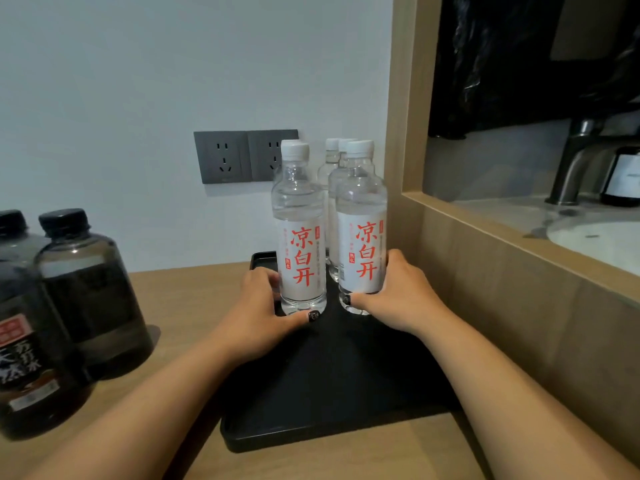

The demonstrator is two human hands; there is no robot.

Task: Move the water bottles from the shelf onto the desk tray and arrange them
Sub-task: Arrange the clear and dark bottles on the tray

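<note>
Left hand (258,315): wrapped around the lower part of the front left bottle (302,233), thumb across the base in front, fingers curled behind.
Right hand (401,294): wrapped around the lower part of the front right bottle (362,230), thumb pressed at the base, fingers round the far side.
Front bottles: 2, clear, white caps, white labels with red characters facing the camera, both upright on the tray, side by side with a narrow gap between.
Rear bottles (334,168): at least 2 white caps in view behind the front right bottle, 1 more cap edge peeking behind the front left cap; exact count hard to tell; bases mostly hidden, standing toward the far end of the tray.
Tray (311,410): black, rectangular, low rim, flat on the desk, near half bare.
Desk (180,306): light wood, running to the wall.
Dark bottles (86,292): 2, squat, smoky, black caps, on the desk left of the tray, well apart from the clear bottles.
Sockets (242,155): 2 grey wall plates side by side behind the bottles.
Wooden frame (412,133): right of the tray, bordering a glazed opening.
Faucet (575,161): beyond the glass, over a pale basin (595,237).
</note>
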